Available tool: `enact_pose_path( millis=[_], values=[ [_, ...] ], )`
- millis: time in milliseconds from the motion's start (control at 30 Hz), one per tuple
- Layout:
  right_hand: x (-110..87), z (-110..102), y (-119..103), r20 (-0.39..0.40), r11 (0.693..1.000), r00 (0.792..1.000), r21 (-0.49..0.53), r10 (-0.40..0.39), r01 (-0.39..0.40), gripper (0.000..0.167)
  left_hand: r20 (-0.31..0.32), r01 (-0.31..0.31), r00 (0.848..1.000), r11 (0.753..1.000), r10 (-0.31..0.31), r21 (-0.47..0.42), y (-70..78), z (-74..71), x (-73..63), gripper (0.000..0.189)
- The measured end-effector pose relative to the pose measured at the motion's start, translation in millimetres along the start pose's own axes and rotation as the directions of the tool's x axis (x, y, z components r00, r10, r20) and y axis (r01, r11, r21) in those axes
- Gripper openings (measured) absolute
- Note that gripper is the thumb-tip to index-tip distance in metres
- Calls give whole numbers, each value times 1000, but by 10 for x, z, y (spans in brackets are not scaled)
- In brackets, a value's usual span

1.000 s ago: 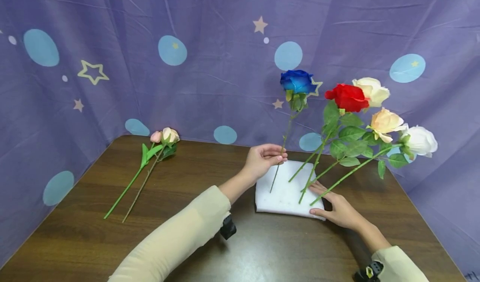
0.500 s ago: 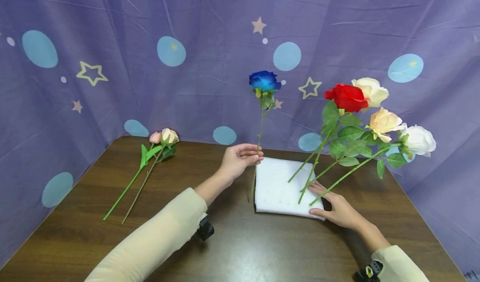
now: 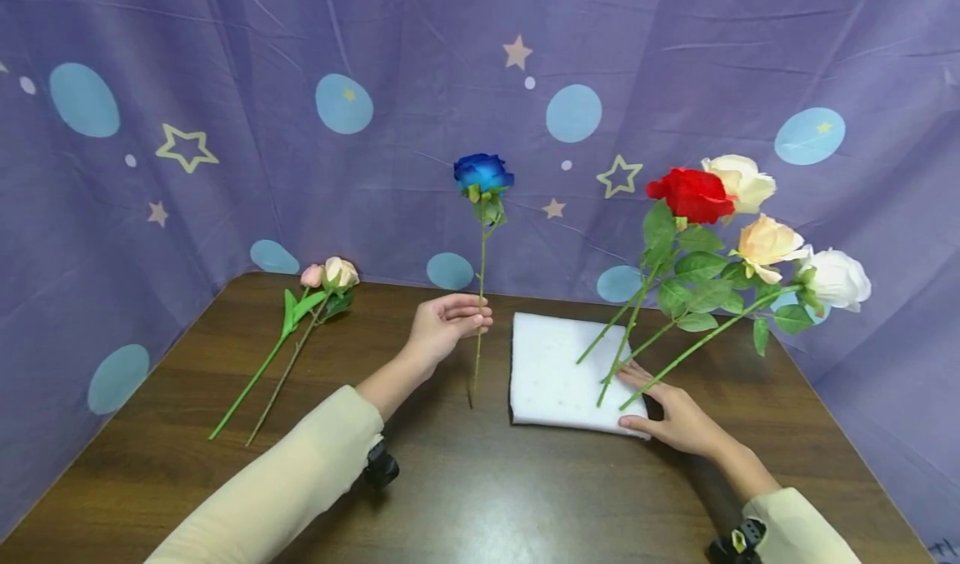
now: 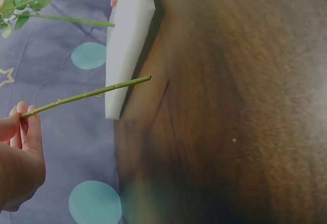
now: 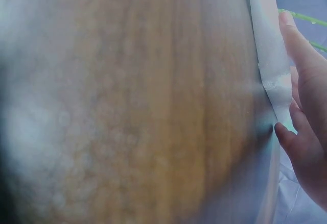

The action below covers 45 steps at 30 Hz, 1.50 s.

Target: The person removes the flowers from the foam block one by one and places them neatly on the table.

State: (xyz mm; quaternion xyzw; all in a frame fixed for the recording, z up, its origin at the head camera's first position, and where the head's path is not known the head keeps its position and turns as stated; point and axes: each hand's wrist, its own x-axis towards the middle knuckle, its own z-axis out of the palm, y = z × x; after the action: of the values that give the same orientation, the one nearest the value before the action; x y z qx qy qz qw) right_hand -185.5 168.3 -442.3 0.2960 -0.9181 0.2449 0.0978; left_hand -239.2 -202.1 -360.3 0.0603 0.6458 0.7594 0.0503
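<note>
My left hand point(image 3: 442, 328) pinches the thin stem of an artificial blue rose point(image 3: 483, 174), left of a white foam block point(image 3: 555, 364). The rose stands nearly upright, its bare stem end point(image 4: 138, 81) pointing down over the table; its bloom is outside the left wrist view. My right hand point(image 3: 678, 421) rests at the foam's right edge, thumb near the front corner and fingers extended, partly hidden behind stems. Leaning right out of the foam are a red rose point(image 3: 690, 196), a cream rose point(image 3: 741, 182), a peach rose point(image 3: 768, 243) and a white rose point(image 3: 838, 281).
Two more artificial flowers lie at the left of the brown wooden table point(image 3: 480, 497): a pink tulip-like bud point(image 3: 312, 276) and a pale cream rose point(image 3: 341, 272). A purple patterned curtain point(image 3: 420, 31) hangs behind the table and along its sides.
My left hand has carried the blue rose leftward from over the foam to beside it, and slightly lower. The right hand and the roses in the foam have stayed in place.
</note>
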Motion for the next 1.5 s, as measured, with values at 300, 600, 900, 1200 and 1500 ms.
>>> enact_pose_path(
  millis=[300, 600, 900, 1200, 1500],
  values=[
    [1, 2, 1, 2, 1000, 1000, -10, 1, -1, 66, -24, 53, 998, 999, -53, -12, -100, -84, -55, 35],
    [-2, -1, 5, -2, 1000, 1000, 5, 1, -1, 65, 20, 78, 997, 994, -80, 73, -169, -243, -93, 35],
    [1, 2, 18, -1, 1000, 1000, 12, 7, -7, 65, 50, 125, 990, 982, -133, 138, -257, -491, -187, 36],
    [-2, 20, 24, -8, 1000, 1000, -6, 6, -6, 65, 58, 157, 984, 971, -169, 181, -290, -785, -286, 39],
    [-4, 18, 24, -14, 1000, 1000, -8, -2, 2, 64, 42, 203, 975, 956, -217, 210, -246, -1117, -407, 41]
  ],
)
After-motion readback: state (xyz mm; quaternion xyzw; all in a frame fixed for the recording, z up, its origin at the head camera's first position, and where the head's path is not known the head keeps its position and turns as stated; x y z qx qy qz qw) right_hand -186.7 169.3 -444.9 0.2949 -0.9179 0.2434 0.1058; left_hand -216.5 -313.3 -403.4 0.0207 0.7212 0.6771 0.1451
